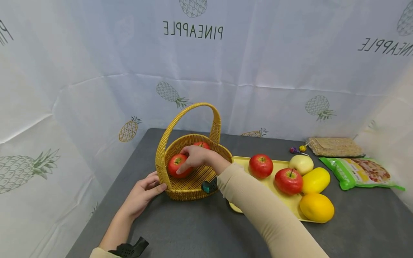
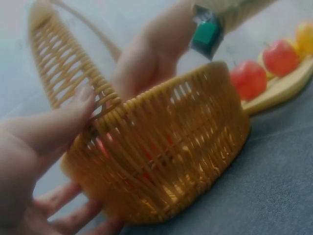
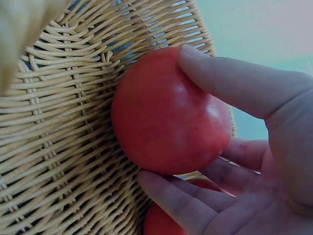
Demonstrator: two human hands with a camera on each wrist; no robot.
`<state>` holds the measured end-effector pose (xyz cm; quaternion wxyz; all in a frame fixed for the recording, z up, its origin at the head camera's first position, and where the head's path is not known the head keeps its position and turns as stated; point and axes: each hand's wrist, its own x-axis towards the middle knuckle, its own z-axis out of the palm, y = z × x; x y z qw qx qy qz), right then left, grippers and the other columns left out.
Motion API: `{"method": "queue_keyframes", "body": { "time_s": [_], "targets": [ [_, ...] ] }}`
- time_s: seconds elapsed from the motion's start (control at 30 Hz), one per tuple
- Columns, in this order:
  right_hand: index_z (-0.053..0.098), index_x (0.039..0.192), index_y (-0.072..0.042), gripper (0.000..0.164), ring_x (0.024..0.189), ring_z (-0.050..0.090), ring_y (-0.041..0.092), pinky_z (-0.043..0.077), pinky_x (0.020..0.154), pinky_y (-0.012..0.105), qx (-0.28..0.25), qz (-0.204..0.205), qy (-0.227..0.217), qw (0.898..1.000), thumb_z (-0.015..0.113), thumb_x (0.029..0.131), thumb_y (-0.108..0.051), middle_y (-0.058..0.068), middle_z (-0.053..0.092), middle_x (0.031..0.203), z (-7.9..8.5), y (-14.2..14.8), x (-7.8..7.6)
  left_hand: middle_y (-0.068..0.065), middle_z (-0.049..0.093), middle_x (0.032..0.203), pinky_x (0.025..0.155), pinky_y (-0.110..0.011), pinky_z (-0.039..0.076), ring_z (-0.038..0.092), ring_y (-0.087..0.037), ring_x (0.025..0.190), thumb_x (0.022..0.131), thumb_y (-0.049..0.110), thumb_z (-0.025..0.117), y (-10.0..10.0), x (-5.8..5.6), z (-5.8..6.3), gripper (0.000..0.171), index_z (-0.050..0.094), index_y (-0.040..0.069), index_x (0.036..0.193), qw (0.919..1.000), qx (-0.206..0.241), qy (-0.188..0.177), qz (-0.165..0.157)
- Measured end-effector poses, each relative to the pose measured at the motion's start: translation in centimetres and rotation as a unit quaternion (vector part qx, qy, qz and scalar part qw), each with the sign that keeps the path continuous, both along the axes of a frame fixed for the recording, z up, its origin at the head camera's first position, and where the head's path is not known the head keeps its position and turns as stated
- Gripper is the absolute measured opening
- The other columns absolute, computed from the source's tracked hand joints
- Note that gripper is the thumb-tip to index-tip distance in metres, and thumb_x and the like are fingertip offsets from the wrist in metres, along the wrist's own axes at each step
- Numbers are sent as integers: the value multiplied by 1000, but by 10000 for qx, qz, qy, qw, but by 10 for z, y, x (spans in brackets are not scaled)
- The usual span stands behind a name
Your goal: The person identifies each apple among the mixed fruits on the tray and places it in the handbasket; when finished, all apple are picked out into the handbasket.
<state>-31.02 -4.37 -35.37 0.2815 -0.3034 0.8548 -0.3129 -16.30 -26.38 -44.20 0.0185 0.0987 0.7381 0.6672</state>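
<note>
A yellow wicker basket (image 1: 190,195) with a tall arched handle stands on the dark table. My right hand (image 1: 200,156) reaches inside it and grips a red apple (image 1: 174,165) at the left of the basket; in the right wrist view thumb and fingers span the apple (image 3: 161,117). Behind that hand lies a second red apple (image 1: 202,144), partly hidden. My left hand (image 1: 143,195) holds the basket's left side. Seen from the left wrist, its thumb (image 2: 73,117) lies against the handle's base and the other fingers are at the basket's outer wall.
To the right, partly under my right sleeve, a yellow tray (image 1: 242,163) bears red apples (image 1: 260,166), a pale fruit (image 1: 301,164) and yellow fruits (image 1: 317,208). Beyond it lie a green packet (image 1: 361,173), a bag of grains (image 1: 335,147) and two lollipops (image 1: 293,150). Printed cloth hangs behind.
</note>
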Motion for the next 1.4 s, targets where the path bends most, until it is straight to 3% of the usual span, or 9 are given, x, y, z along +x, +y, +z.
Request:
{"method": "queue_keyframes", "body": {
  "time_s": [0.37, 0.63, 0.83, 1.13, 1.4],
  "targets": [
    [57, 141, -10, 67, 107, 60, 18, 56, 91, 39, -47, -33, -479, 9988, 87, 83, -24, 1, 60, 120, 3, 6, 0, -21, 37, 157, 99, -23, 47, 29, -33, 147, 100, 10, 68, 2, 0, 1, 20, 70, -4, 114, 9999, -53, 62, 59],
    [50, 149, -11, 73, 112, 59, 20, 55, 95, 44, -111, -117, -663, 9977, 85, 86, -25, 6, 56, 134, 5, 11, 3, -21, 40, 154, 99, -24, 47, 31, -28, 146, 100, 10, 68, 2, 1, 0, 21, 69, -4, 116, 9999, -72, 77, 80],
    [48, 152, -9, 76, 125, 54, 21, 51, 97, 38, -45, 74, -254, 9996, 82, 88, -33, 7, 50, 148, 10, 18, 6, -21, 40, 154, 99, -23, 47, 27, -35, 148, 100, 10, 68, 2, 1, 0, 21, 70, -4, 115, 9999, -85, 74, 106],
    [52, 148, -8, 74, 131, 51, 26, 50, 99, 37, -269, 60, 38, 9996, 81, 88, -40, 8, 55, 144, 15, 38, 6, -18, 44, 152, 99, -23, 48, 36, -10, 141, 100, 12, 69, -1, 0, 0, 22, 71, -2, 117, 9997, -173, 109, 134],
    [54, 146, -9, 66, 135, 47, 29, 43, 107, 45, -509, 159, 301, 9981, 77, 92, -37, 9, 53, 146, 16, 60, 13, -23, 41, 152, 99, -23, 47, 35, -10, 142, 100, 11, 68, 0, 0, -2, 28, 67, -8, 121, 9999, -127, 60, 73]
  ]
}}
